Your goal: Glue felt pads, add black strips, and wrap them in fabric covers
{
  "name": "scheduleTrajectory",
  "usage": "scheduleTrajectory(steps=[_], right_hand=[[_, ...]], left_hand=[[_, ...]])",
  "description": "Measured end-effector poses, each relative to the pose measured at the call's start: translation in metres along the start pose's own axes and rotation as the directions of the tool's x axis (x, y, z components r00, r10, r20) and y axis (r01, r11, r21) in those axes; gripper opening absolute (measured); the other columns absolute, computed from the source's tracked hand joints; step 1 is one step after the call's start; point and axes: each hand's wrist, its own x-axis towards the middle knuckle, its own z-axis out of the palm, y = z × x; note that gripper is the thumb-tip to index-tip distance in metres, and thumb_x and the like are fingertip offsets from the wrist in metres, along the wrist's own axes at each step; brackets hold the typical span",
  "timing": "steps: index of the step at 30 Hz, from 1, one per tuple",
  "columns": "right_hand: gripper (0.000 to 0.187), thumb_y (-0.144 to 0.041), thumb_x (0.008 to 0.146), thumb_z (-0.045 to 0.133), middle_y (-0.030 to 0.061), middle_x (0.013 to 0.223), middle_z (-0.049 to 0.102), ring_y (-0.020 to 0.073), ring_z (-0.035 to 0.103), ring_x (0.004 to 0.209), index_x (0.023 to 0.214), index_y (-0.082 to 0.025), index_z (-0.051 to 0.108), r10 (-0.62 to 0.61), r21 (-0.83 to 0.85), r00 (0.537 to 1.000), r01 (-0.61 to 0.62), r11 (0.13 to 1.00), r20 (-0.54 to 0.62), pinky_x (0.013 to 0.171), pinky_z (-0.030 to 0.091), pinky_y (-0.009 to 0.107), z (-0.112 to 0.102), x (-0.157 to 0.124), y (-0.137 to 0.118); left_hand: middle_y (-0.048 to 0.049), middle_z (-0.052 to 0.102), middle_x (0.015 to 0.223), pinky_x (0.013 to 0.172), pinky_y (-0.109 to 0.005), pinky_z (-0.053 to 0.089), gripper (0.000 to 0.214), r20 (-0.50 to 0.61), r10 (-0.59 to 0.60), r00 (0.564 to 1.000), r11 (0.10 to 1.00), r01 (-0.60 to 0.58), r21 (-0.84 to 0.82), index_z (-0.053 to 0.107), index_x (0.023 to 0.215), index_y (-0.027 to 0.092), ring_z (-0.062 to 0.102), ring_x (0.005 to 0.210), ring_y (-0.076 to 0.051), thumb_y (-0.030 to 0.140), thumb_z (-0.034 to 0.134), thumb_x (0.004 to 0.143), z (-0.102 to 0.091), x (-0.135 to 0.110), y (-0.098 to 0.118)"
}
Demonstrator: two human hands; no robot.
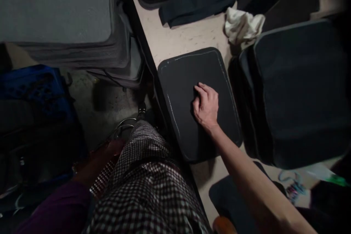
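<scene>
Dark mat (pixel 181 80) lay flat at table's (pixel 189 38) left edge, long axis along it. Right hand (pixel 206 104) rested mid-mat, fingers half-curled; hold couldn't be told. Left hand (pixel 117 147) too dim to tell.

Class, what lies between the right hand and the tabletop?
In the head view, a dark mat with a pale line along its edges lies between the right hand and the tabletop.
</scene>
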Motion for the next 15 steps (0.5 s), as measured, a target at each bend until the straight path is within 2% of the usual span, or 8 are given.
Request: scheduleTrajectory(steps=[4,10,13,15], right_hand=[[0.043,-0.015,0.097,0.045,0.013,0.145,0.056,0.029,0.048,0.135,0.139,-0.02,0.054,0.009,-0.002,1.0,-0.009,1.0,-0.008,0.111,0.042,0.054,-0.001,0.0,0.0],[0.045,-0.014,0.095,0.048,0.0133,0.145,0.055,0.0296,0.048,0.135,0.14,-0.019,0.053,-0.004,0.01,1.0,0.004,1.0,-0.023,0.111,0.043,0.053,-0.002,0.0,-0.001],[0.046,-0.014,0.096,0.049,0.0134,0.146,0.055,0.0305,0.048,0.136,0.141,-0.02,0.052,0.011,0.022,1.0,-0.01,1.0,-0.008,0.112,0.042,0.055,-0.003,0.002,-0.001],[0.048,-0.014,0.096,0.05,0.0136,0.146,0.055,0.0308,0.048,0.137,0.143,-0.021,0.051,0.018,0.016,1.0,-0.018,1.0,0.015,0.113,0.042,0.055,-0.004,0.003,-0.001]], left_hand=[[-0.0104,0.063,0.129,0.104,-0.052,0.049,0.033,-0.006,0.007,1.0,0.996,-0.006,0.087,0.065,0.12,0.015,0.06,0.121,-0.028,0.037,0.067,0.095,0.007,-0.002,0.001],[-0.0098,0.063,0.127,0.101,-0.049,0.051,0.034,-0.029,0.005,1.0,0.995,-0.002,0.102,0.064,0.122,0.016,0.061,0.118,-0.027,0.038,0.067,0.095,0.005,-0.002,0.005],[-0.0102,0.064,0.126,0.097,-0.046,0.055,0.034,-0.022,0.0,1.0,0.995,0.002,0.104,0.064,0.123,0.016,0.064,0.114,-0.025,0.036,0.067,0.096,-0.004,-0.002,0.012],[-0.0104,0.064,0.126,0.094,-0.044,0.057,0.035,-0.03,0.02,0.999,0.993,-0.017,0.115,0.063,0.125,0.016,0.065,0.111,-0.024,0.036,0.066,0.096,-0.018,-0.001,0.019]])
